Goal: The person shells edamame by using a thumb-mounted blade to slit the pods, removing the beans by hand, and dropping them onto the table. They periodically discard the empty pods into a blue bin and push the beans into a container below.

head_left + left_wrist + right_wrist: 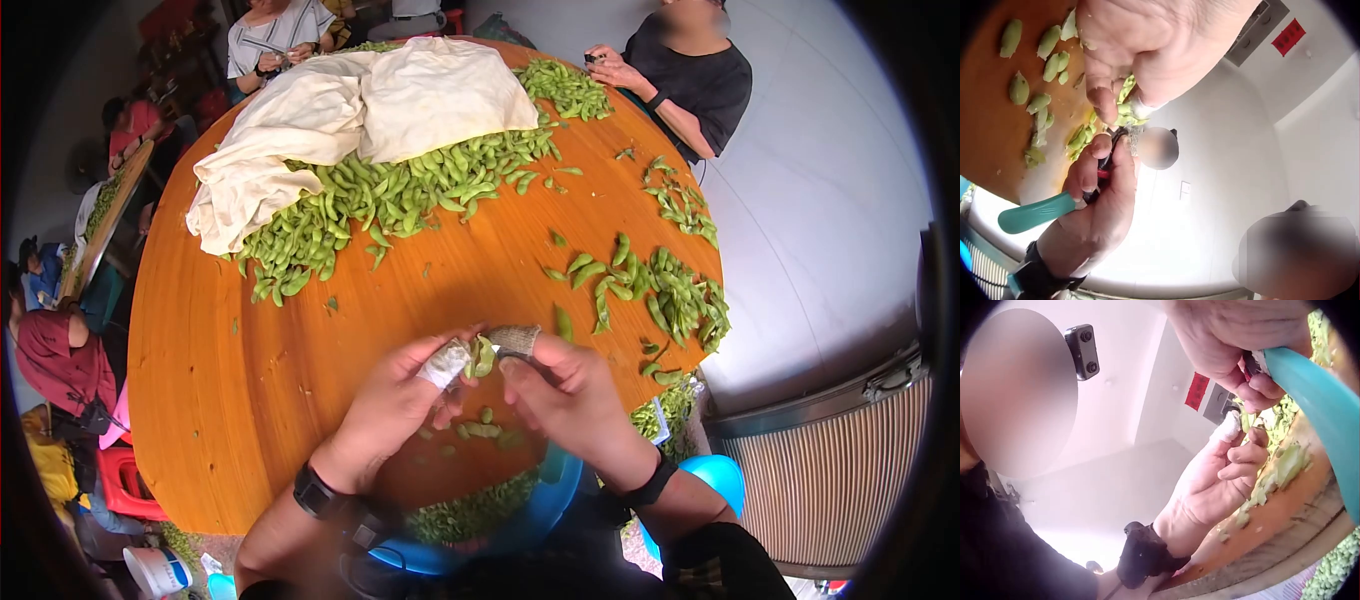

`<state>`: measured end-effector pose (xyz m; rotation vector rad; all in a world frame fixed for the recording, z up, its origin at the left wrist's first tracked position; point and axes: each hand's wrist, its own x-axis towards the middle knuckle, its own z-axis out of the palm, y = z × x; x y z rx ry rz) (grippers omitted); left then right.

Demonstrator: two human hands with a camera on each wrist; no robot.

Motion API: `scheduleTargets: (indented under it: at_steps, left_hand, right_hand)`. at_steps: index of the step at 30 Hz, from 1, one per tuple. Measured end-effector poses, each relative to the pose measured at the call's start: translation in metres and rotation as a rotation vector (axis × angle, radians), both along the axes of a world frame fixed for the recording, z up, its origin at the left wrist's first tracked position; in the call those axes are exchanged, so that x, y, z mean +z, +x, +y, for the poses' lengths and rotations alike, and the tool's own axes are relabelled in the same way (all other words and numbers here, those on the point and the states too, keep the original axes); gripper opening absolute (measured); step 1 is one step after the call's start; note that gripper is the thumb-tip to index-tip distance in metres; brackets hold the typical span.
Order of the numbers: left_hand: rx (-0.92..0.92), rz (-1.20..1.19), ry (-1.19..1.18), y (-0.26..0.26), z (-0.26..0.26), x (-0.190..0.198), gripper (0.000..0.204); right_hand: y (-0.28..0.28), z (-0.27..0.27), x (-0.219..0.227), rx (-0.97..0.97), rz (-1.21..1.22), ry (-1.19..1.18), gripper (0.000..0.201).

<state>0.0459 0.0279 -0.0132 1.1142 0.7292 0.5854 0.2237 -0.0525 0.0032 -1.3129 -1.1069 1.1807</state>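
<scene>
My left hand (395, 400), its thumb wrapped in white tape (443, 365), pinches a green soybean pod (482, 357) above the front part of the table. Close against it is my right hand (575, 390), with a beige woven sleeve (517, 339) on one finger. In the left wrist view this hand grips a small tool with a teal handle (1038, 212) and a dark and red middle. The tool's tip meets the pod, and the fingers hide its kind. Under both hands, several empty pods (480, 430) lie on the wood.
A large pod heap (400, 195) partly under cream cloth (440, 95) covers the back of the round wooden table (200, 400). Loose pods (680, 295) lie at the right. Below the front edge is a blue basin (565, 485) of green beans (470, 515). People sit across the table.
</scene>
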Motion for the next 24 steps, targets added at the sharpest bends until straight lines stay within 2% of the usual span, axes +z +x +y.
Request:
scheduleTargets:
  at_steps: [6,9,11,18,20,22,24]
  left_hand:
    - [0.018,0.045,-0.026,0.004,-0.001,0.000,0.034]
    - [0.057,-0.009,-0.096,0.003,0.000,-0.001,0.025]
    - [-0.018,-0.052,-0.100,0.001,0.001,-0.001,0.020]
    - [0.045,-0.018,-0.007,0.003,-0.001,-0.006,0.011]
    - [0.036,0.147,0.081,0.003,-0.002,0.004,0.019]
    - [0.052,0.214,0.121,-0.001,-0.002,0.011,0.022]
    - [0.069,0.282,0.169,-0.008,-0.003,0.023,0.025]
  right_hand:
    - [0.001,-0.004,-0.004,-0.016,-0.015,0.050,0.021]
    - [0.001,-0.008,-0.009,0.010,-0.058,0.052,0.021]
    - [0.000,-0.009,-0.012,0.027,-0.091,0.061,0.021]
    - [-0.003,-0.011,-0.009,0.030,0.089,0.008,0.023]
    - [0.005,-0.011,-0.009,0.019,0.129,-0.022,0.024]
    - [0.021,-0.011,-0.009,-0.073,0.078,0.058,0.024]
    - [0.042,-0.010,-0.009,-0.183,-0.040,0.009,0.024]
